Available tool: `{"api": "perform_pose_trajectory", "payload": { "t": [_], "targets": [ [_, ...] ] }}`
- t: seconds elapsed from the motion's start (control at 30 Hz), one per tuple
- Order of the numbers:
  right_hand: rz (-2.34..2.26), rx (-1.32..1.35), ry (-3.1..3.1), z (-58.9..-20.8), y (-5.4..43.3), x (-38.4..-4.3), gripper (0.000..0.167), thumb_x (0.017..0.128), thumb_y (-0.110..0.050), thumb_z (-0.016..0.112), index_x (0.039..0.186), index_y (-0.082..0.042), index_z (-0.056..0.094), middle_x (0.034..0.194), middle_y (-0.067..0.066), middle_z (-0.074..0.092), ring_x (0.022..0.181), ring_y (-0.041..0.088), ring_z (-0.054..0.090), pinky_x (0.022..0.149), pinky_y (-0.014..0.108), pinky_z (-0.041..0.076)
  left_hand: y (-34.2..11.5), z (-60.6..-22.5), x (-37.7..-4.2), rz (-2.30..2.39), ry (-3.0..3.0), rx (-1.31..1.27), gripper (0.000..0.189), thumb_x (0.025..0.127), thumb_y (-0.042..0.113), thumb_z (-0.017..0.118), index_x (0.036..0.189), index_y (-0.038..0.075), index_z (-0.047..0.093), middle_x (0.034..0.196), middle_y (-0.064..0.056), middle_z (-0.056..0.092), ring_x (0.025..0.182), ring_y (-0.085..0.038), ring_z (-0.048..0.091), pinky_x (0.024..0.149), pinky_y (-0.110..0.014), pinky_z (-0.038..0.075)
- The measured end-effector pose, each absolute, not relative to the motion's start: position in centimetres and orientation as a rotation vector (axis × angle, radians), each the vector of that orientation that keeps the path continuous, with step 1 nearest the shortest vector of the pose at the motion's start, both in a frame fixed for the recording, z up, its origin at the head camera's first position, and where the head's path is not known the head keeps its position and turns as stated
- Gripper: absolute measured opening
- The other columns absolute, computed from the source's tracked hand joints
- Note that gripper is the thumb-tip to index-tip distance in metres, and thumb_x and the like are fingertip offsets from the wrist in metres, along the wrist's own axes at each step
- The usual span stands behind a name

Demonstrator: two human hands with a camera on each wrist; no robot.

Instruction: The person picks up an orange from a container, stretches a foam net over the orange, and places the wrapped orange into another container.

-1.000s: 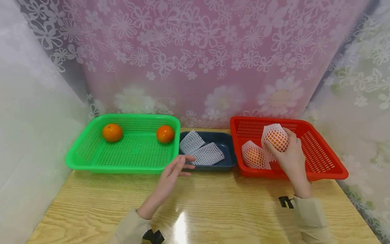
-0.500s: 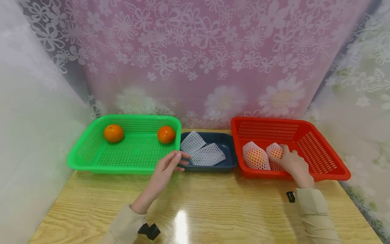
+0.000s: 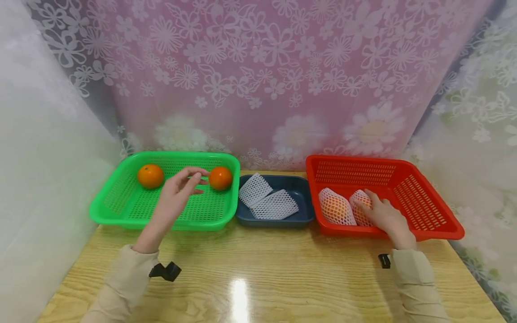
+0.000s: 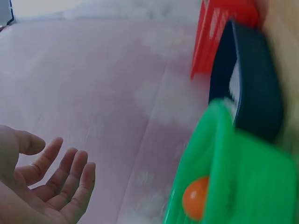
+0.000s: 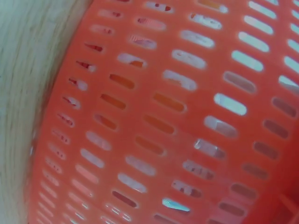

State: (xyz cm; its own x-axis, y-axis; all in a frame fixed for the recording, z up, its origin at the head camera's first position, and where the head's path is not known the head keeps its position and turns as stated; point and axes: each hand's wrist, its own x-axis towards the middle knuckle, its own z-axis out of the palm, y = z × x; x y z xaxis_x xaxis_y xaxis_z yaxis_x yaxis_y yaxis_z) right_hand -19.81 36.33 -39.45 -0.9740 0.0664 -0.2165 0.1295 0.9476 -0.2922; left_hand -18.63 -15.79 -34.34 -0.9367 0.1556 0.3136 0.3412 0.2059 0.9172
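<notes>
Over the green basket (image 3: 133,222) hangs my left hand (image 3: 179,188), fingers loosely bent and holding nothing. Just beyond its fingertips in the head view lies a bare orange (image 3: 220,178); a second orange (image 3: 151,176) sits at the far left of that basket. My right hand (image 3: 389,220) reaches into the red basket (image 3: 434,206) and grips an orange in white foam net (image 3: 361,206), thumb in front. Left of it, another netted orange (image 3: 336,207) leans in the corner. In the right wrist view the slotted red wall hides most of the fruit and the hand.
A dark blue tray (image 3: 299,193) stands between the baskets with two white foam nets (image 3: 274,206) in it. All three containers line the back of the wooden table (image 3: 282,278). A pink flowered curtain (image 3: 258,89) hangs close behind them.
My right hand has lowered the netted orange into the red basket, beside the other one. My left hand has moved left, from near the blue tray to over the green basket.
</notes>
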Motion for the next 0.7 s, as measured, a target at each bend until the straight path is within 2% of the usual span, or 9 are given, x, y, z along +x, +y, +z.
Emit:
{"api": "perform_pose_trajectory", "payload": {
  "t": [0.1, 0.17, 0.23, 0.3, 0.4, 0.57, 0.63, 0.7],
  "targets": [
    [-0.475, 0.162, 2.978, -39.6, 36.3, -19.8, 0.089, 0.101, -0.066, 0.038, 0.158, 0.001, 0.02, 0.146, 0.046, 0.027, 0.122, 0.064, 0.04, 0.086, 0.073, 0.045, -18.1, -33.4, -20.1, -1.671, -2.388, -0.429, 0.038, 0.109, 0.029, 0.049, 0.13, -0.001, 0.06, 0.132, -0.016, 0.061, 0.107, -0.006, 0.064, 0.087, -0.025, 0.057],
    [-0.497, 0.174, 3.042, -39.6, 36.1, -19.7, 0.086, 0.102, -0.063, 0.04, 0.155, 0.003, 0.027, 0.143, 0.046, 0.031, 0.12, 0.063, 0.042, 0.087, 0.073, 0.044, -19.6, -32.8, -21.2, -1.532, -2.45, -0.377, 0.041, 0.108, 0.033, 0.049, 0.131, 0.002, 0.061, 0.132, -0.016, 0.061, 0.108, -0.01, 0.064, 0.086, -0.024, 0.057],
    [-0.521, 0.181, 3.11, -39.7, 36.0, -19.6, 0.081, 0.103, -0.059, 0.043, 0.152, 0.004, 0.033, 0.141, 0.044, 0.036, 0.119, 0.061, 0.044, 0.087, 0.072, 0.045, -21.0, -32.3, -22.3, -1.38, -2.512, -0.328, 0.041, 0.108, 0.035, 0.048, 0.132, 0.004, 0.062, 0.132, -0.016, 0.062, 0.109, -0.018, 0.065, 0.086, -0.03, 0.058],
    [-0.547, 0.18, 3.185, -39.9, 35.8, -19.4, 0.074, 0.104, -0.054, 0.046, 0.148, 0.005, 0.04, 0.139, 0.043, 0.041, 0.117, 0.06, 0.047, 0.087, 0.071, 0.045, -22.4, -32.1, -23.6, -1.242, -2.549, -0.294, 0.04, 0.108, 0.034, 0.048, 0.131, 0.004, 0.063, 0.132, -0.018, 0.063, 0.112, -0.028, 0.064, 0.088, -0.041, 0.056],
    [-0.581, 0.174, 3.319, -40.2, 35.6, -19.1, 0.061, 0.105, -0.046, 0.052, 0.14, 0.004, 0.051, 0.133, 0.039, 0.049, 0.108, 0.057, 0.054, 0.082, 0.068, 0.048, -24.1, -32.1, -25.4, -1.081, -2.57, -0.275, 0.036, 0.108, 0.027, 0.048, 0.128, 0.002, 0.063, 0.129, -0.023, 0.063, 0.113, -0.041, 0.062, 0.088, -0.054, 0.052],
    [-0.604, 0.137, 3.531, -40.3, 35.2, -18.8, 0.04, 0.102, -0.032, 0.062, 0.125, 0.0, 0.065, 0.117, 0.032, 0.063, 0.082, 0.046, 0.062, 0.062, 0.052, 0.052, -26.3, -32.5, -27.7, -0.861, -2.61, -0.239, 0.03, 0.105, 0.017, 0.052, 0.123, -0.003, 0.064, 0.121, -0.028, 0.065, 0.108, -0.046, 0.063, 0.086, -0.059, 0.049],
    [-0.613, 0.126, 3.587, -40.2, 35.0, -18.7, 0.035, 0.101, -0.03, 0.063, 0.121, -0.001, 0.068, 0.112, 0.029, 0.067, 0.071, 0.04, 0.061, 0.051, 0.042, 0.046, -27.0, -32.7, -28.4, -0.786, -2.654, -0.221, 0.029, 0.104, 0.015, 0.053, 0.123, -0.003, 0.063, 0.121, -0.029, 0.065, 0.108, -0.046, 0.062, 0.085, -0.06, 0.049],
    [-0.636, 0.128, 3.626, -40.2, 34.7, -18.5, 0.032, 0.101, -0.029, 0.063, 0.117, -0.003, 0.07, 0.106, 0.028, 0.069, 0.062, 0.036, 0.057, 0.046, 0.036, 0.04, -27.7, -33.0, -29.0, -0.719, -2.729, -0.214, 0.029, 0.103, 0.014, 0.055, 0.124, -0.004, 0.062, 0.123, -0.03, 0.063, 0.109, -0.048, 0.06, 0.086, -0.061, 0.048]
  ]
}}
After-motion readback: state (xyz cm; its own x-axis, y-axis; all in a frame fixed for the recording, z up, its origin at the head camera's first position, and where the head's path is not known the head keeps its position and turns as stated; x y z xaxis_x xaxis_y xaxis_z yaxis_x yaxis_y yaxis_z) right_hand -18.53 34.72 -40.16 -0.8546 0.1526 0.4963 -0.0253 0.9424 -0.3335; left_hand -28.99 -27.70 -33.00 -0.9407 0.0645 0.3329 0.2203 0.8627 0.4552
